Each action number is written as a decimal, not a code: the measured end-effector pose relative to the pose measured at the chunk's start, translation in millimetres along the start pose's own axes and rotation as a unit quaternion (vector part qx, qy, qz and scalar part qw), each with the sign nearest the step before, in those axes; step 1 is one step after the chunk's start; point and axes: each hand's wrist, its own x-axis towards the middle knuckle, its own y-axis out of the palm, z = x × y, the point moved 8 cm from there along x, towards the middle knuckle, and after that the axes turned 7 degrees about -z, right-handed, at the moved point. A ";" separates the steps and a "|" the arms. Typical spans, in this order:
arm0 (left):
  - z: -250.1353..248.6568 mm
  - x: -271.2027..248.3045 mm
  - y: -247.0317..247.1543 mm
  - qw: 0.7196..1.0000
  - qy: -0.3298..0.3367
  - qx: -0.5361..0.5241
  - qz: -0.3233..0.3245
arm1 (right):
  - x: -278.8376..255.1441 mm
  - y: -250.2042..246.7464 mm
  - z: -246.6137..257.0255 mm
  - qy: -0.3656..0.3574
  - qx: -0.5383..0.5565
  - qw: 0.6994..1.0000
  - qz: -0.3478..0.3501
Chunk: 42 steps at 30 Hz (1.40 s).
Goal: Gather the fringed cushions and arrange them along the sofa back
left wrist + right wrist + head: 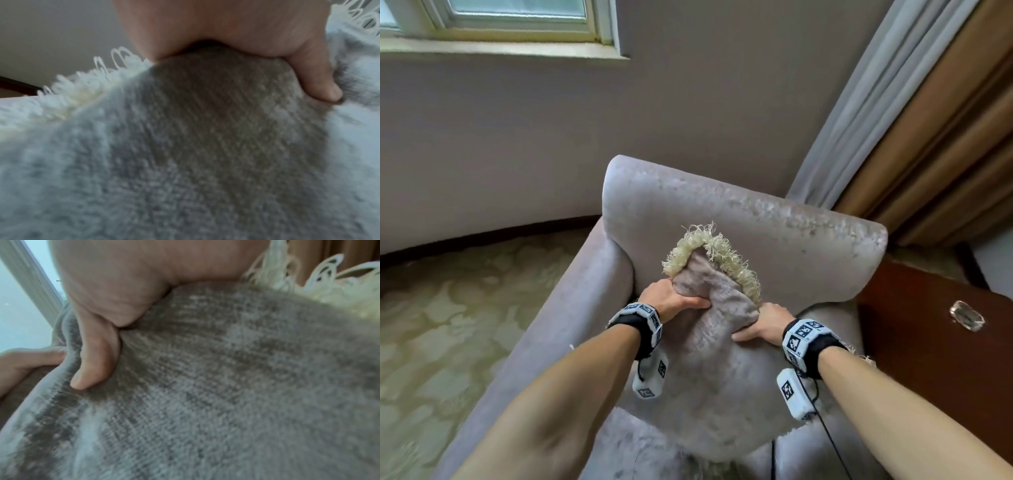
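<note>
Both hands — left hand point(667, 297), right hand point(766, 322) — clutch fringed cushion point(717, 359) | corner points twelve o'clock | sofa back point(774, 246) just beyond

Fingers of both hands point(722, 317) hidden behind cushion point(717, 370); its near corner cut off.

Soft, dim daylight enters from the window point(517, 13) at upper left. The head view bends at its edges. Both wrist views are blurred, close and out of focus.
</note>
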 end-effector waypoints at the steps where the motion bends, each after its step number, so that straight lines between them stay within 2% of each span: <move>1: -6.0 4.8 -1.8 1.000 0.002 0.000 -0.006 | 3.7 -3.3 -1.6 -0.001 0.015 1.000 -0.001; 11: -57.5 74.3 -7.5 0.994 0.031 0.107 0.009 | 63.9 2.2 -28.0 0.061 0.204 0.977 -0.023; 16: -60.4 106.7 10.5 0.990 0.030 0.134 0.015 | 88.7 4.9 -39.0 0.096 0.224 0.969 -0.024; 25: -65.5 148.6 48.0 0.994 0.019 0.109 0.015 | 130.9 7.9 -73.6 0.146 0.224 0.963 -0.038; 27: -58.1 155.7 54.1 0.994 -0.010 0.110 0.015 | 137.4 7.8 -83.4 0.166 0.243 0.955 -0.048; 30: -49.4 161.2 60.0 0.995 -0.049 0.069 0.048 | 145.0 9.7 -92.5 0.198 0.294 0.934 -0.043; 33: -42.6 166.4 51.9 0.996 -0.042 0.050 0.067 | 152.8 7.5 -85.8 0.208 0.315 0.925 -0.039; 36: -26.4 172.7 33.9 0.993 -0.022 0.098 0.057 | 158.2 3.5 -70.2 0.206 0.312 0.927 -0.041; 39: -7.1 178.8 15.3 0.992 -0.014 0.116 0.047 | 161.5 -3.6 -49.7 0.189 0.270 0.943 -0.057; 42: 14.3 184.2 -3.6 0.992 -0.014 0.121 0.034 | 164.6 -13.2 -21.7 0.167 0.144 0.973 -0.065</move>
